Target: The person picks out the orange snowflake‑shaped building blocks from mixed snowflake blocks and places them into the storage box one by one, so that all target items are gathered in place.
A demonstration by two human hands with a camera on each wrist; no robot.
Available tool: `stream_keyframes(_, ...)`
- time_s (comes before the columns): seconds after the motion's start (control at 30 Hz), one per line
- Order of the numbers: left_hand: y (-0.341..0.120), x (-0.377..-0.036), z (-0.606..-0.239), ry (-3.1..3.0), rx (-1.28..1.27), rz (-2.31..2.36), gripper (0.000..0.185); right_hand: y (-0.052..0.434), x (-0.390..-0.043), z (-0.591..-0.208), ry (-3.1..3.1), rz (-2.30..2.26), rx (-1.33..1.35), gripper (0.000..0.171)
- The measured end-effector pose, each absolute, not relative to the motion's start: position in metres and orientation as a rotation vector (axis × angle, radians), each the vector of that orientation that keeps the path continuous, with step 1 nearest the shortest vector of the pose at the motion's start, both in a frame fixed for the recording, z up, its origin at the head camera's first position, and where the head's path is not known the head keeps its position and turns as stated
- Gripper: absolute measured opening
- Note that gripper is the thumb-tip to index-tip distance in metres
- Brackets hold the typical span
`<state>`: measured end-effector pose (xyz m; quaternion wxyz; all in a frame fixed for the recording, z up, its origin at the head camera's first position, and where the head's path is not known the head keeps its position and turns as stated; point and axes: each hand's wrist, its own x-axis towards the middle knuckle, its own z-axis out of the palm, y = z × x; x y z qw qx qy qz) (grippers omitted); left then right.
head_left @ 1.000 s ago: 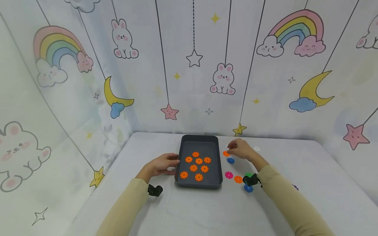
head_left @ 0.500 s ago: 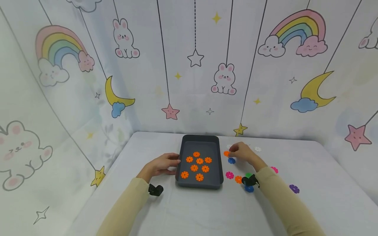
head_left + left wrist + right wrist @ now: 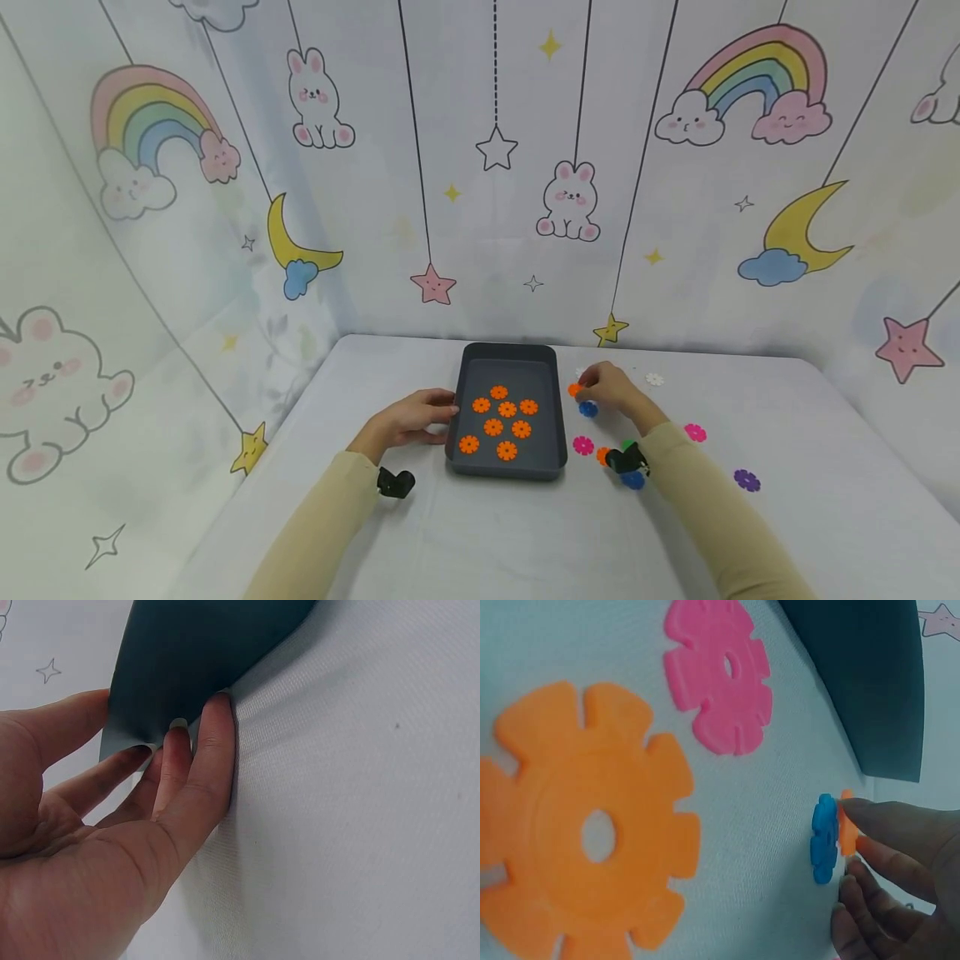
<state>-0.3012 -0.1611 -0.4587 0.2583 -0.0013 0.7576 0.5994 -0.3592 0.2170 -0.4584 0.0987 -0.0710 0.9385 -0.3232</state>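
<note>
Orange disc [image 3: 575, 389]: thin notched plastic, likely light, stiff, slippery when flat; best pinched at rim. Pinched by right hand [image 3: 611, 387] fingertips beside grey tray [image 3: 557, 417]. Left hand [image 3: 408, 419]: straight fingers pressing tray's left wall.

A pink snowflake disc [image 3: 695, 432], a purple one [image 3: 747, 480] and a small white one [image 3: 655, 379] lay well apart on the grey-clothed worktop [image 3: 487, 533], which stood before a pastel backdrop [image 3: 480, 167] printed with rainbows, bunnies, moons and hanging stars.
</note>
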Motion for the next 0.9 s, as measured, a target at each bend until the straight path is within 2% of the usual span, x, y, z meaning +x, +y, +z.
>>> stream_keyframes(0.2, -0.161, -0.301, -0.459, 2.058, 0.01, 1.624, 0.056, 0.216, -0.359, -0.456, 2.805, -0.945, -0.21, 0.031)
stream_keyframes(0.5, -0.163, -0.301, -0.461, 2.053, 0.009, 1.63, 0.057, 0.225, -0.352, -0.448, 2.831, -1.038, -0.299, 0.017)
stream_keyframes(0.9, -0.164, -0.303, -0.462, 2.047, 0.022, 1.636, 0.057, 0.221, -0.342, -0.416, 2.809, -1.156, -0.468, 0.02)
